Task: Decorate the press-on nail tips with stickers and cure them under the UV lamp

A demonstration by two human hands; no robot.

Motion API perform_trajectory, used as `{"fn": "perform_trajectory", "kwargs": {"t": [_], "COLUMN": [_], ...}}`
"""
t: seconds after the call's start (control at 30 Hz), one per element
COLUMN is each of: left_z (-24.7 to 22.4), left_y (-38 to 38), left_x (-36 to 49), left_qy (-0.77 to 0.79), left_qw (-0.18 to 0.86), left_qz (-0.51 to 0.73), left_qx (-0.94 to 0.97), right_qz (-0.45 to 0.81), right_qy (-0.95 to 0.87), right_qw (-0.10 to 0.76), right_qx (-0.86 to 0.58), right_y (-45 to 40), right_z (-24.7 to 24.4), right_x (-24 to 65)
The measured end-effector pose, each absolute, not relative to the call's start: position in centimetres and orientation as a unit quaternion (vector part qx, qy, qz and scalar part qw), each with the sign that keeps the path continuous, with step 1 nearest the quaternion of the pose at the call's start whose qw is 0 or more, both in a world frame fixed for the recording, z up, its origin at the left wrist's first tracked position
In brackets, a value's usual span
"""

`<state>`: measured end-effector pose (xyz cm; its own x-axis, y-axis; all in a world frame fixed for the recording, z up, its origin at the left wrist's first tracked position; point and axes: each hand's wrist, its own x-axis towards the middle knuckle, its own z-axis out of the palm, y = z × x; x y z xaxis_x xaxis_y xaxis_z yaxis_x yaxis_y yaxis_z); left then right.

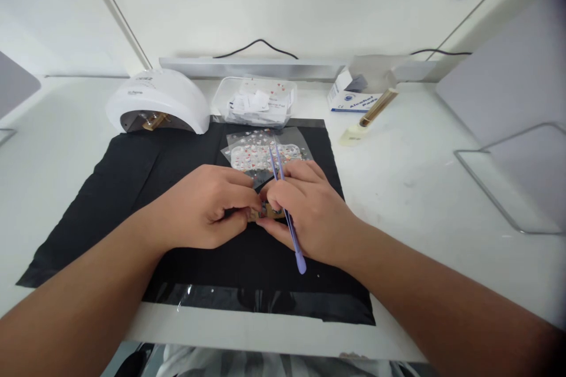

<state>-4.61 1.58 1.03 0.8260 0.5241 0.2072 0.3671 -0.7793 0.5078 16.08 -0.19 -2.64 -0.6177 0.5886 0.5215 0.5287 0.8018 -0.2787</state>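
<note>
My right hand (309, 206) is closed, with lilac tweezers (292, 235) tucked in it, tips pointing away from me and rounded end toward me. Its fingertips also touch a small tan block (277, 215) that carries little dark glossy pieces. From the other side, my left hand (207, 203) pinches at the left end of this block; fingers partly cover what lies between them. Just beyond the hands are clear sticker sheets (247, 138) and a white tray of small red and white decorations (247, 157).
A black mat (186, 271) covers the white table (411, 188). A white domed nail lamp (161, 97) with a wooden block inside stands back left. Behind the mat are a clear plastic box (216, 100) of packets, an alcohol pads box (354, 101) and a reed bottle (354, 134).
</note>
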Motion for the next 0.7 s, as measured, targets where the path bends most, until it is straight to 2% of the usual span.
{"fn": "perform_trajectory", "kwargs": {"t": [0.7], "left_z": [0.59], "left_y": [1.63], "left_x": [-4.5], "left_qy": [0.248], "left_qw": [0.248], "left_qz": [0.148], "left_qx": [0.925], "right_qz": [0.088], "right_qy": [-0.898], "right_qw": [0.303], "right_qx": [-0.307], "right_y": [0.08], "right_z": [-2.73], "right_x": [16.28]}}
